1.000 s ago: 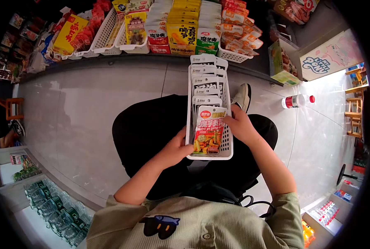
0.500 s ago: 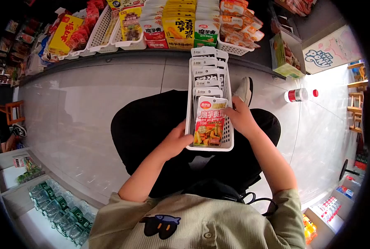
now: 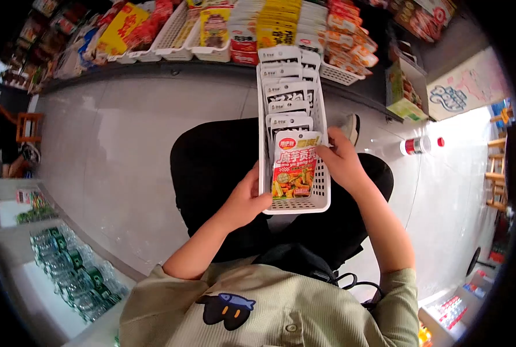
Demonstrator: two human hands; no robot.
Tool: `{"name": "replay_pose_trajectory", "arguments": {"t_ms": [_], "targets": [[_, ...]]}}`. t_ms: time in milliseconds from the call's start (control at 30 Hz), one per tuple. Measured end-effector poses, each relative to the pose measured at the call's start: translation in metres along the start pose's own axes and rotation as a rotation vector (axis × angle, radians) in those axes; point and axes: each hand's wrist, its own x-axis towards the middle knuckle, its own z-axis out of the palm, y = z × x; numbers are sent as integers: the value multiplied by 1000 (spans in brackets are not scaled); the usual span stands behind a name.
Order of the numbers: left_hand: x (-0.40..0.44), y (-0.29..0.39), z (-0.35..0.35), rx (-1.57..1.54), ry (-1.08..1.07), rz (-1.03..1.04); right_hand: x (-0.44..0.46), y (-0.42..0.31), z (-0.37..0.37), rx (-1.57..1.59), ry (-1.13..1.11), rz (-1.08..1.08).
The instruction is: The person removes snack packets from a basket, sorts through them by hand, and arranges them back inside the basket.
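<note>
A long white plastic basket [image 3: 299,210] is held over my lap. My left hand [image 3: 247,199] is closed on its left side near the front corner, thumb at the rim. Around the right side is my right hand [image 3: 342,159], its thumb reaching over the rim against the edge of a red and white snack packet [image 3: 294,168]. That packet leans at the front of the basket. Behind it stand several white and black snack packets [image 3: 284,92] in rows. The fingers of both hands are partly hidden by the basket.
Ahead, a low shelf holds white baskets [image 3: 210,53] and boxes of snacks, with orange and white packets [image 3: 350,43] at right. A bottle [image 3: 415,146] lies on the floor at right. Green-labelled water bottles [image 3: 76,272] stand at lower left. Wooden stools [image 3: 497,159] are far right.
The basket's far end has risen slightly in view and now overlaps the shelf goods. The front packet sits a little higher in the basket, leaving more of the bottom showing. Both hands keep their hold.
</note>
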Motion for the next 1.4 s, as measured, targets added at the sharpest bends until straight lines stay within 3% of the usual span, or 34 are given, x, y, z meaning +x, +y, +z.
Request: {"name": "replay_pose_trajectory", "arguments": {"t_ms": [67,133,200,333,500,600,633,800,867,933,1100,1167,1267,1400], "targets": [[-14,13,-7,-49,35,26,9,-20,9,14,-43,-61],[-20,33,-15,-64,96,179,29,-58,20,-14,-83,-109],[-20,45,-32,-62,142,268,53,-86,35,-17,-136,-272],[-14,85,-79,103,333,397,121,-121,83,92,-234,-378],[-13,108,-148,93,555,477,162,-171,157,84,-323,-349],[-3,85,-175,1,572,478,166,-167,184,163,-361,-224],[4,77,-180,-10,582,469,177,-154,188,161,-441,-294],[31,40,-210,-71,741,397,208,-96,210,98,-580,-225],[36,26,-220,-80,754,366,218,-78,212,-141,-630,-107],[37,5,-230,-83,771,330,223,-49,220,-116,-688,-74],[45,-70,-245,31,720,260,211,-2,234,-190,-787,26],[47,-76,-237,25,667,191,214,24,234,-115,-817,139],[58,-102,-244,78,630,237,220,60,231,-41,-855,22],[57,-100,-247,77,558,195,218,59,223,-67,-826,121]]}}
